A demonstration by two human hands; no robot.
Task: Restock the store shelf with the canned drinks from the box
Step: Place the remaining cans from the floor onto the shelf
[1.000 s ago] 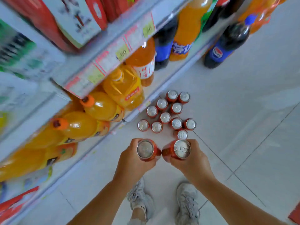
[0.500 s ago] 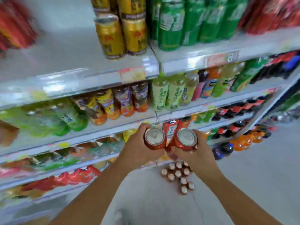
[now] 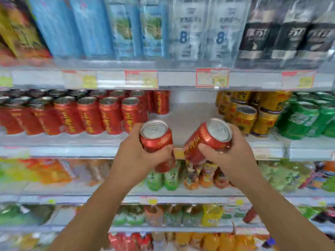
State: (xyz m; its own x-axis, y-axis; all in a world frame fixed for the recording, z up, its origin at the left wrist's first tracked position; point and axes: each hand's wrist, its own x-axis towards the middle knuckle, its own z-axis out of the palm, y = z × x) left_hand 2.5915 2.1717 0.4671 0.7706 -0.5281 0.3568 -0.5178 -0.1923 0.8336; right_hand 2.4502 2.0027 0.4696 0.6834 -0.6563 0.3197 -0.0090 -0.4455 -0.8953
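Head view faces the drinks aisle square on, and the person has both arms raised in front of the middle shelf (image 3: 190,115). Left hand (image 3: 134,158) is wrapped round a red can (image 3: 156,137), fingers curled around its body, the silver top tipped toward the camera and the can close to upright. Right hand (image 3: 230,156) grips a second red can (image 3: 206,140), thumb pressed across its side; this one leans, its top out to the right and its base swung in toward the other can. The two held cans are near each other but not touching, with a strip of the shelf edge showing between them. Both are held just in front of the shelf lip, level with a bare stretch of shelf board. To the left of that gap stands a block of matching red cans (image 3: 90,115), several rows deep; to the right are gold cans (image 3: 253,116), then green cans (image 3: 304,118). Price tags (image 3: 212,77) sit along the rail of the shelf above, which carries blue cartons (image 3: 72,28), white cartons (image 3: 190,28) and black packs (image 3: 290,37), all blurred. Below the hands, bottled drinks (image 3: 163,178) fill the lower shelves, too smeared to read
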